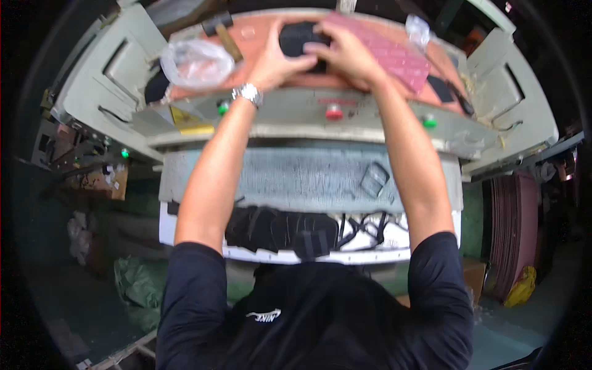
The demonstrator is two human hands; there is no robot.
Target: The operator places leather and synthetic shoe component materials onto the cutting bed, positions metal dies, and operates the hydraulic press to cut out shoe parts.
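Note:
Both my arms reach forward to the orange top of the press. Between my hands stands a dark stack of black material pieces (299,40); the single pieces are too blurred to make out. My left hand (276,65) curves round its left and near side, thumb pointing inward. On the other side my right hand (345,54) closes over its right edge, fingers bent. Nearer to me, a metal cutting die (374,180) lies on the grey-blue cutting board (277,176). Black sheet material (277,229) and cut-out scrap strips (373,228) rest along the white front ledge.
A clear plastic bag (197,63) and a hammer (227,38) lie left on the press top; a pink ribbed sheet (388,52) is at the right. A red button (333,111) and green buttons (429,121) line the front panel. Stacked brown sheets (513,234) stand right.

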